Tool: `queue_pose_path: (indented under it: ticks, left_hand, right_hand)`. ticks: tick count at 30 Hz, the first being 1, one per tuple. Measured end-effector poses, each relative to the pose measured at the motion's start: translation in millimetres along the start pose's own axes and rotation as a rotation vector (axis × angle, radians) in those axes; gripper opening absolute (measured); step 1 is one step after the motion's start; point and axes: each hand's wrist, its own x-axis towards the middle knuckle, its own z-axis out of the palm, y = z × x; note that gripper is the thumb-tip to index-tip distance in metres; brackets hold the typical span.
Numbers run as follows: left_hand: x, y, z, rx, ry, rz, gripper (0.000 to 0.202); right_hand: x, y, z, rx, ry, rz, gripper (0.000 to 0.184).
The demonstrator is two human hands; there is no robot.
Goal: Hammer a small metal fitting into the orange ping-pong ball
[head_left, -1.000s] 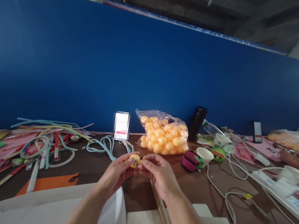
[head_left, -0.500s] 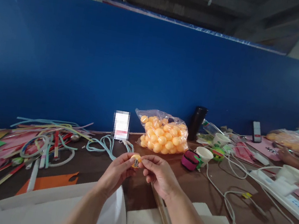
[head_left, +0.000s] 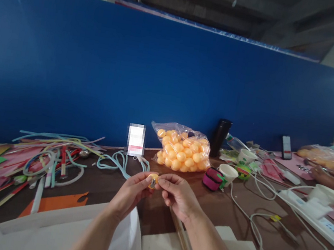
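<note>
Orange ball (head_left: 153, 178): held up mid-view, pinched in left hand (head_left: 132, 188)
Right hand (head_left: 180, 195): fingertips bunched at ball's edge, can't tell if gripping
Silvery patch (head_left: 153, 183): getting worked probably, next calls for steady hold

1 head-worn camera looks forward and down — near enough that the forearms (head_left: 95, 234) enter from the bottom edge and the left hand (head_left: 132, 187) and right hand (head_left: 178, 195) sit close, in the lower middle — over the brown table (head_left: 156, 216) to the blue partition (head_left: 162, 73) beyond, with the concrete ceiling (head_left: 201, 10) along the top
</note>
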Motion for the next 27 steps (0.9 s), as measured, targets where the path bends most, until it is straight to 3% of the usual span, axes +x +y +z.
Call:
queue_pose_path:
  ticks: [27]
  left_hand:
    - [1.7,-3.8,-2.8,0.029,0.008,-0.024,0.039]
  right_hand:
    - [2.8,3.5,-3.5,0.003,-0.006,0.017,0.019]
